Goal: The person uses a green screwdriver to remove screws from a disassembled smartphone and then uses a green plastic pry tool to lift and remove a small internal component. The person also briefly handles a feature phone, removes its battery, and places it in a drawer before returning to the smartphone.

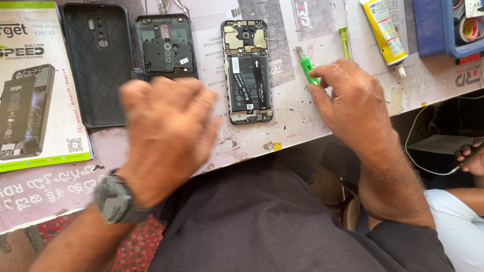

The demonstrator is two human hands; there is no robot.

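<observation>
Right hand on the green tool, opened phone lying just to its left.

The right hand (353,103) pinches a green pry tool (306,69) at its fingertips, just right of the opened phone (247,70). The left hand (166,131) hovers blurred and loosely curled, holding nothing, nearer and left, covering part of the back cover (166,48). Farther left lies a black case (99,60); a yellow glue tube (384,31) sits far right.

Bright, even daylight falls on my table (302,126), with soft, faint shadows and no harsh glare. My left hand (166,131) is smeared by motion blur; my right hand (353,100) and the opened phone (247,70) stay sharp.
</observation>
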